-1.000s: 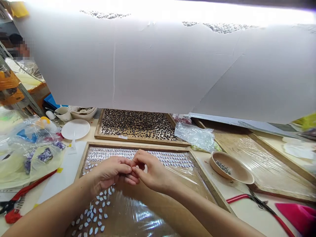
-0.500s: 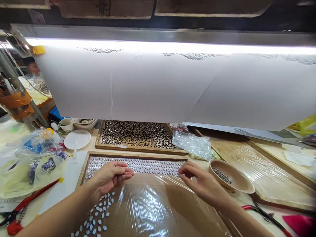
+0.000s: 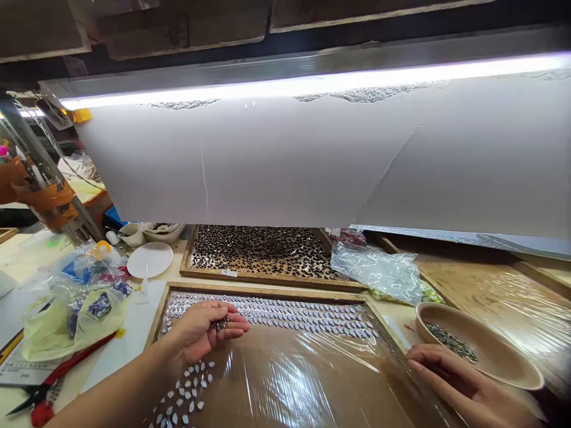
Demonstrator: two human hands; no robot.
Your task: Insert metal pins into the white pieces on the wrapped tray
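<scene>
1. Head view, nearest you: your left hand hovers palm-up over the film-wrapped wooden tray, fingers curled loosely around a few small dark metal pieces cupped against the fingertips.
2. Your right hand lies low at the right, beside the tray's right edge and just below the wooden bowl; its fingers lie flat and slack with nothing between them, though the frame cuts off the wrist side.
3. Loose pale leaf-shaped stones lie scattered on the film beneath your left wrist, while neat rows of the same stones fill the tray's far strip.
4. The bowl holds a thin streak of dark bits; what they are is too small to tell.
5. To your left on the pale worktop sit red-handled pliers and a plastic bag of mixed packets.
6. Farther back stands a second tray of dark beads, with a white round lid and small cups to its left and a crumpled clear bag to its right.
7. A hanging white paper sheet under a strip light hides everything behind the bench.
8. At the right, another film-covered board blurs at the edge.
</scene>
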